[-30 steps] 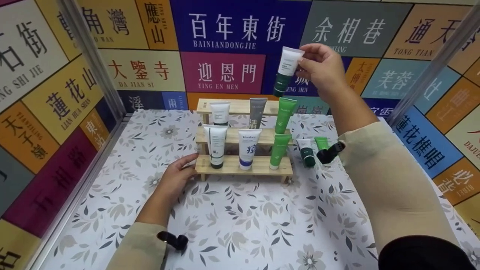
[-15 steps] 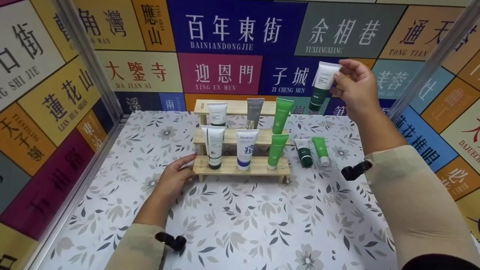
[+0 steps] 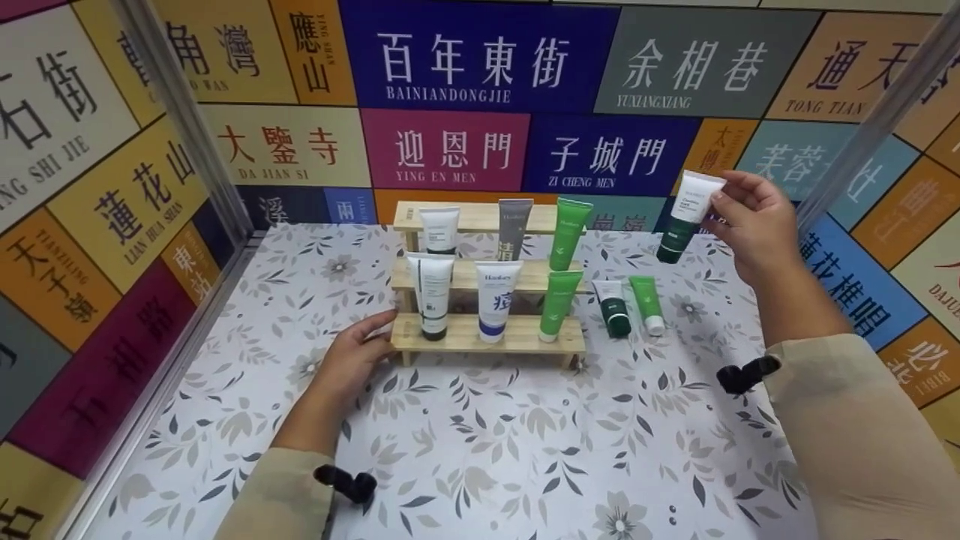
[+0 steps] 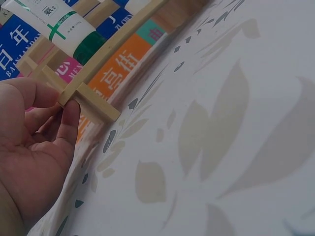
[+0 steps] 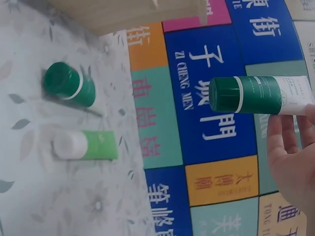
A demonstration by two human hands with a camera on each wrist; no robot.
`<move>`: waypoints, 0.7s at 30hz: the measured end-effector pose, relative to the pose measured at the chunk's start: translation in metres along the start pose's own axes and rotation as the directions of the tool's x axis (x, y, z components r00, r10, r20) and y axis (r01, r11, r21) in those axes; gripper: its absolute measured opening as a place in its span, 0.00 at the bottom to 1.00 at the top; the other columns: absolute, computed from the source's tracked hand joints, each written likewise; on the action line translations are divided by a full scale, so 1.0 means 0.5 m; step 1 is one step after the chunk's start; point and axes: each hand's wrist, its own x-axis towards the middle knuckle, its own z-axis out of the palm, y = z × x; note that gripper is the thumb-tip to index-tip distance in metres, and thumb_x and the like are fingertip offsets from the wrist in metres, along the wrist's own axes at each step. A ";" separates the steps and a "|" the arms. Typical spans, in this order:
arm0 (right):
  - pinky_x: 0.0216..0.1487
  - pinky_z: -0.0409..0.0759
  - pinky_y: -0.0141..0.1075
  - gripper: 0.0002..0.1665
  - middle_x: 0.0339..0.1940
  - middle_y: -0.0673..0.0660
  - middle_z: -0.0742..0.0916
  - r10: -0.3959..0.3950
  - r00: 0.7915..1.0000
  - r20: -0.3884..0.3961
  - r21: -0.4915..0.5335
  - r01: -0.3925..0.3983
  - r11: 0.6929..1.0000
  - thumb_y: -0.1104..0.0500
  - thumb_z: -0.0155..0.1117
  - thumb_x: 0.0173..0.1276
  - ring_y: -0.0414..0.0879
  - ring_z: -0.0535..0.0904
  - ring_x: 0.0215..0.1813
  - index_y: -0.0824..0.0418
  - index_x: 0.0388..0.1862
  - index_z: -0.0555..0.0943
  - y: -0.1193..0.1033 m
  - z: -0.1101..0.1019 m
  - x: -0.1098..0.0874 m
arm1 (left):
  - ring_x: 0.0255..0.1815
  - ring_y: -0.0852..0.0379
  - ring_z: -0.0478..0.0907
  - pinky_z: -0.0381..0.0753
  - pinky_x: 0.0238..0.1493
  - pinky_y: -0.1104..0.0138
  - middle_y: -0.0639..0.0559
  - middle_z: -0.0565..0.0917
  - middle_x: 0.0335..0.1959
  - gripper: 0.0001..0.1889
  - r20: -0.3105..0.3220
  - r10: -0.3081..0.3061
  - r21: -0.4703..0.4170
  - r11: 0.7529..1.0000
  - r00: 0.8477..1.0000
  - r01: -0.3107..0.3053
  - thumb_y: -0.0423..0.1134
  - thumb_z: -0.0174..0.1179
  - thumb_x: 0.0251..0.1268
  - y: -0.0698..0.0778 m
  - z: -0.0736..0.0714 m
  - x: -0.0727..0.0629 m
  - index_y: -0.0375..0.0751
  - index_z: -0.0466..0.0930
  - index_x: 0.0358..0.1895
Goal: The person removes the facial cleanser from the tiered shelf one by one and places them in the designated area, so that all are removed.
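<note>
While a sign-printed wall [image 3: 446, 182] rose behind, a floral tabletop [image 3: 487, 450] carried a three-step wooden rack [image 3: 480, 217]. Left hand [image 3: 355, 360] pinched the left end of the lowest step [image 3: 523, 340], fingers curled. Right hand [image 3: 761, 229], thumb against fingers, pinched a white-and-green tube [image 3: 688, 216] near its flat end, tilted cap end down, in the air right of the rack. On that step, left to right, stood a dark-capped white tube [image 3: 433, 296], a blue-capped tube [image 3: 495, 300] and a green tube [image 3: 559, 307]. Behind stood another white tube [image 3: 439, 227], a grey tube [image 3: 514, 225] and a second green tube [image 3: 570, 234], the first two partly hidden. Near the rack's right side, one more white-and-green tube [image 3: 613, 307] and a small green tube [image 3: 646, 304] lay side by side.
</note>
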 end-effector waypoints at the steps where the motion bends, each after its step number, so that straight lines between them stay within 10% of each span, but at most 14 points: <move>1: 0.47 0.90 0.31 0.25 0.62 0.49 0.83 0.010 1.000 -0.008 -0.006 -0.010 1.000 0.61 0.72 0.74 0.50 0.77 0.69 0.50 0.68 0.80 0.007 -0.007 0.000 | 0.72 0.51 0.81 0.72 0.78 0.56 0.48 0.82 0.73 0.28 -0.002 -0.003 -0.003 1.000 1.000 0.003 0.36 0.61 0.75 0.000 0.000 0.001 0.53 0.75 0.77; 21: 0.51 0.88 0.31 0.25 0.58 0.46 0.79 0.226 0.973 0.048 -0.119 -0.219 0.969 0.57 0.67 0.78 0.42 0.81 0.59 0.46 0.70 0.75 0.126 -0.126 0.015 | 0.73 0.51 0.81 0.70 0.80 0.55 0.48 0.82 0.73 0.28 0.000 0.002 -0.009 1.000 1.000 -0.002 0.36 0.61 0.75 -0.005 -0.001 0.001 0.53 0.76 0.76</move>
